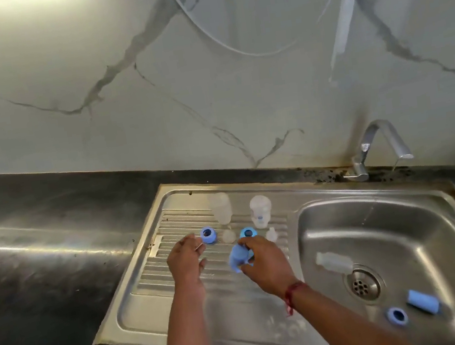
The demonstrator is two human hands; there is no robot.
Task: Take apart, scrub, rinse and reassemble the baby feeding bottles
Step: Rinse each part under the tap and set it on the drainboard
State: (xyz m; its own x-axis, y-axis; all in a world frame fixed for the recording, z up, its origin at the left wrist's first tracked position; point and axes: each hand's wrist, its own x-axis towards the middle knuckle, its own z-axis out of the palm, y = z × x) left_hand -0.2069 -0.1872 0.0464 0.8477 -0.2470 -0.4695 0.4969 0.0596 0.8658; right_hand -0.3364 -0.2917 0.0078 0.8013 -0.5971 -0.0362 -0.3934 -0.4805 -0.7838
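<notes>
- Bottles (220, 208) stand on the sink's drainboard (152, 269) to drain, I think; another bottle (332, 261) lies in the basin (433, 215).
- My right hand (267, 267) pinches a blue cap (239, 256), probably for refitting.
- My left hand (185, 263) hovers open, empty.

Soft, even light enters from the upper left, where the marble wall (23, 40) washes out to a bright patch, and lays a long streak of glare along the dark tabletop (41, 259) and a broad sheen over the steel sink (341, 193) and draining board (179, 291). Shadows are faint. The wide-angle lens bows the tabletop edge, and the whole picture is slightly soft, with blur smearing the blue piece (240, 256) held by the right hand (263, 264).
</notes>
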